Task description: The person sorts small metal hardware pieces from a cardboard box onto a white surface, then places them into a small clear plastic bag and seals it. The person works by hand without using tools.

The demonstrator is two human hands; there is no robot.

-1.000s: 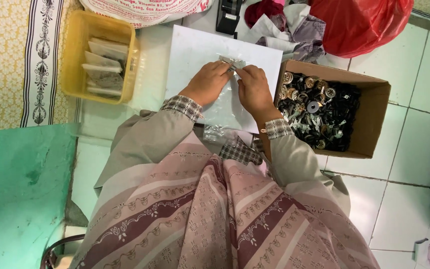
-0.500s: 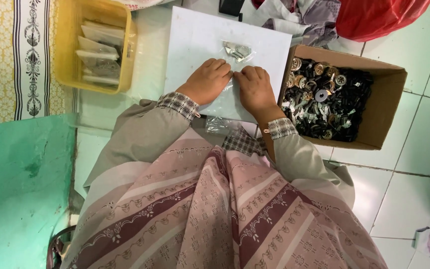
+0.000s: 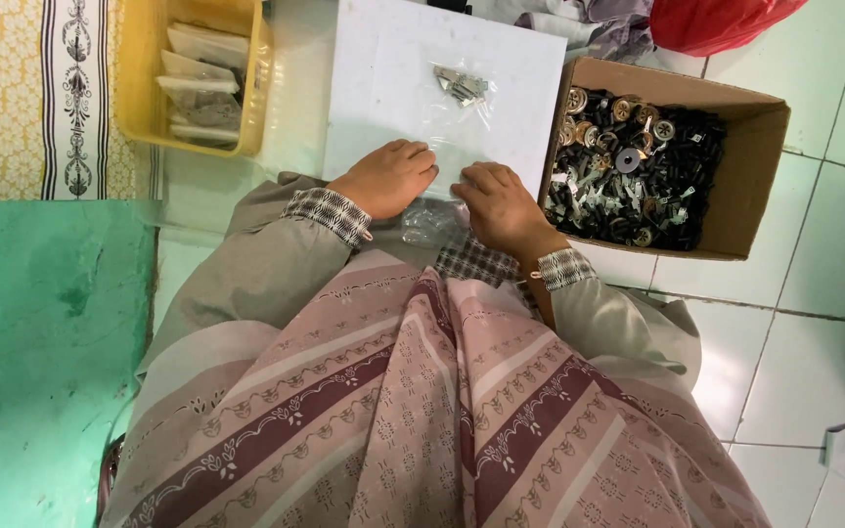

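A clear plastic bag (image 3: 462, 132) lies flat on a white board (image 3: 374, 59) on the floor in front of me. A small cluster of metal parts (image 3: 462, 85) sits at the bag's far end. My left hand (image 3: 388, 178) and my right hand (image 3: 501, 200) rest side by side at the bag's near edge. The fingers of both are curled down and pinch it. A crumpled bit of clear plastic (image 3: 427, 223) shows between my wrists, just above my lap.
An open cardboard box (image 3: 755, 176) of metal and black parts stands right of the board. A yellow tray (image 3: 134, 117) of filled clear bags is at the left. A red plastic bag (image 3: 716, 20) and cloth lie behind. A green mat (image 3: 41, 342) lies at my left.
Both hands have slid back toward my body along the bag. The metal parts, which were right at my fingertips, now lie well beyond them at the bag's far end.
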